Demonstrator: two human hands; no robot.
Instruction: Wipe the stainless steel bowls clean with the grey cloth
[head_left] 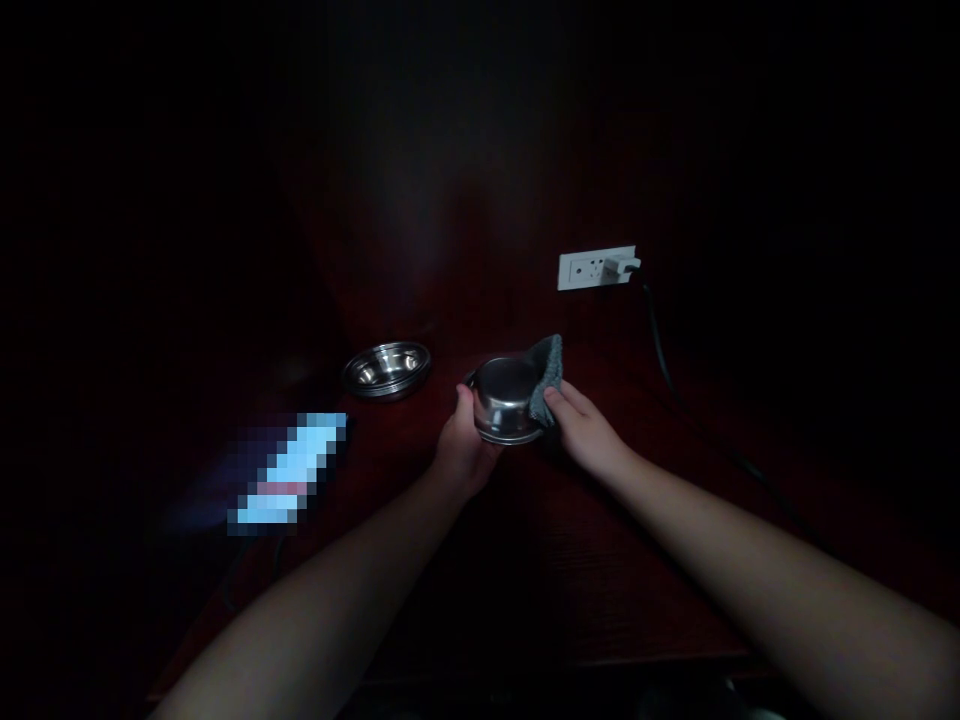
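My left hand (461,445) grips a small steel bowl (506,400) turned bottom-up, fingers curled round its left rim. My right hand (585,430) presses a grey-green cloth (547,375) against the bowl's right side, fingers closed on the cloth. Both hands meet above a dark red wooden table (570,560). The room is very dark.
A stack of steel bowls (386,368) sits on the table to the left. A lit, blurred-out screen (289,472) lies further left. A white wall socket (596,268) holds a plug, and its black cable (675,390) runs down to the right.
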